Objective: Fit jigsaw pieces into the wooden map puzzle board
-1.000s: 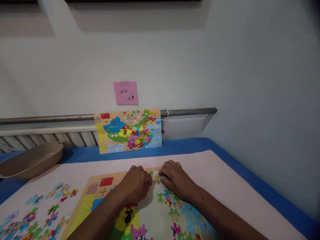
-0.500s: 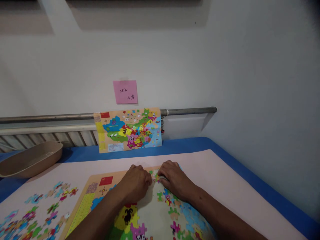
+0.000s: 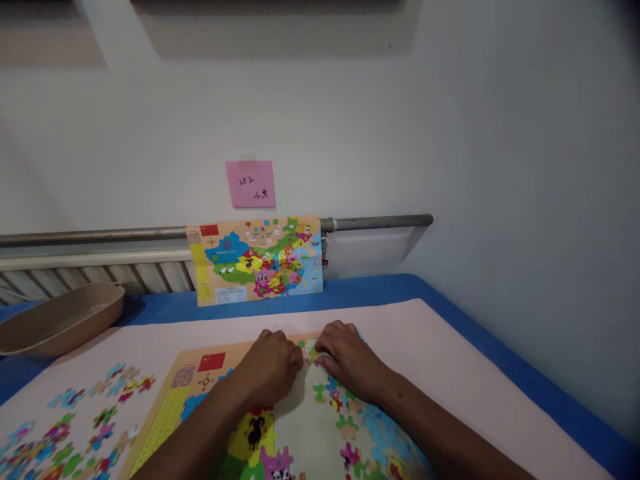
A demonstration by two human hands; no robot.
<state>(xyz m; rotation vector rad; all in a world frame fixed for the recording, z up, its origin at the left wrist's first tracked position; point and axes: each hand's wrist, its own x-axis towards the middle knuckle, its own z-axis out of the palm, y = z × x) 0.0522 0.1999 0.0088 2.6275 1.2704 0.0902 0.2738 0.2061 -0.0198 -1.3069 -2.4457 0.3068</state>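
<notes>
A wooden map puzzle board (image 3: 175, 400) lies on the pale mat in front of me, partly filled with coloured pieces. Both of my hands rest on its upper middle. My left hand (image 3: 270, 370) is curled, its fingertips pressed down near a small green and pink puzzle piece (image 3: 311, 355). My right hand (image 3: 347, 360) is curled too, its fingertips touching the same piece from the right. The two hands almost meet over it. Whether either hand grips the piece is hidden by the fingers.
Several loose puzzle pieces (image 3: 75, 427) lie scattered at the left on the mat. A beige tray (image 3: 60, 320) sits at the far left. A finished reference map (image 3: 255, 259) leans on the radiator pipe (image 3: 375, 222), under a pink sticky note (image 3: 250, 183). A white wall closes the right side.
Hardly anything has moved: both hands stay pressed around the same small piece, and the view has shifted very slightly.
</notes>
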